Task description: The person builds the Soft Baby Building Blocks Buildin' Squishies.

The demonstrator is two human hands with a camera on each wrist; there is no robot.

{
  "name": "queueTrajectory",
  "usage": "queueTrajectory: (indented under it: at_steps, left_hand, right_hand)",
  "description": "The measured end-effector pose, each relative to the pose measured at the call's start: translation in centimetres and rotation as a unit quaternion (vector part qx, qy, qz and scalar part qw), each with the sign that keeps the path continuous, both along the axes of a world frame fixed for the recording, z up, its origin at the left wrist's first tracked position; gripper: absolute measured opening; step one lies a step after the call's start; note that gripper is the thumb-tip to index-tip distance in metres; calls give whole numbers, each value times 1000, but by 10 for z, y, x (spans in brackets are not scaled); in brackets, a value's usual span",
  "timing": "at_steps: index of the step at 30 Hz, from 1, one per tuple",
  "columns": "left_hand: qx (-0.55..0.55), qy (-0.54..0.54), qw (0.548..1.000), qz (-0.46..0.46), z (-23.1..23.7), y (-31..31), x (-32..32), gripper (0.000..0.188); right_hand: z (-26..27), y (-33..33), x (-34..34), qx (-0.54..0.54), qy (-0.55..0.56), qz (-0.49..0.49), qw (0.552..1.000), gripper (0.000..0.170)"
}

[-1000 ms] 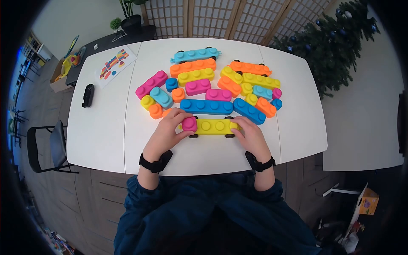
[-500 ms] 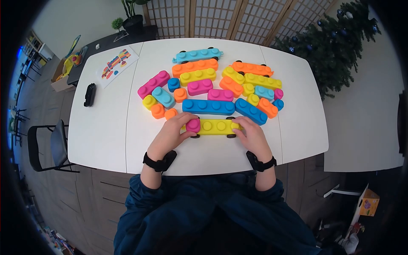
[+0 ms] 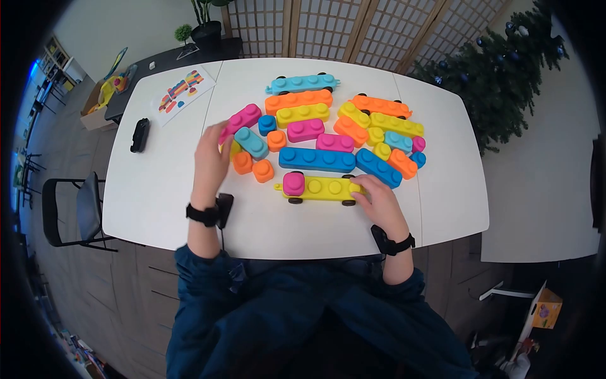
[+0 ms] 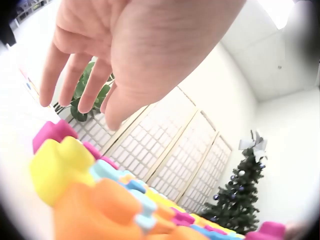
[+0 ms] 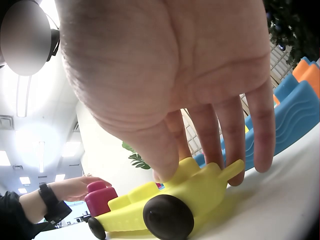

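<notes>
Your right hand (image 3: 384, 207) pinches the right end of the yellow car (image 3: 325, 188) between thumb and fingers. The car lies at the near middle of the table (image 3: 265, 230), to the right of your left hand (image 3: 211, 159), which holds nothing, its fingers extended above the left-hand blocks near the pink bar (image 3: 245, 118). A pink cube (image 3: 293, 184) sits on the car's left end. The car is smooth and matte, with rounded studs and round black wheels (image 5: 168, 217); the blue block (image 5: 297, 122) beyond has wavy ridges along its side.
</notes>
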State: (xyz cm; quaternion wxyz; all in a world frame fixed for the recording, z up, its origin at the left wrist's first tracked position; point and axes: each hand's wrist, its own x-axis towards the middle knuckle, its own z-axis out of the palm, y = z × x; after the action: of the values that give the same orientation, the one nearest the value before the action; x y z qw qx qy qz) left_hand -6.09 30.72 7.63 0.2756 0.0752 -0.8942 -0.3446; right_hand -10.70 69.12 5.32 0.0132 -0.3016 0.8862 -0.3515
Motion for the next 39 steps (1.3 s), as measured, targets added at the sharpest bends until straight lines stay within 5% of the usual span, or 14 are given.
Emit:
queueTrajectory:
  at_steps: [2,5,12,15,18,20,26,31,39]
  left_hand:
    - [-106,-36,992,59,-10,-29,-12,37]
    - [-85,-128,987,44,-19,-54,-24,32]
    - [-57,-119,989,64,-30,-62,-29,29]
    - [-112,-38,990,71,-12,-54,-21,30]
    - [-36,14,998,49,33,-15,-6,29]
    - [22,13,997,-74,54,15,6,30]
    - [-29,-33,970,-240,56,76,17,31]
    - [-20,-12,963,-267,48,106,20,32]
    - [12,-36,968,-249,36,117,25,42]
  right_hand:
    - [0,0,0,0,-1,2,1000,28]
    - [1,-1,1,1,1,2,1000,28]
    - [2,-1,1,7,-10,-3,1000,30]
    - [-1,1,0,13,9,6,1000,32]
    - [3,0,1,11,55,-3,998,42]
    - [14,-4,0,-31,54,-13,998,48]
    - [55,-23,2,-140,77,5,987,61]
    - [54,-23,1,-116,123,51,984,54]
    - [40,-13,2,-73,51,65,994,53]
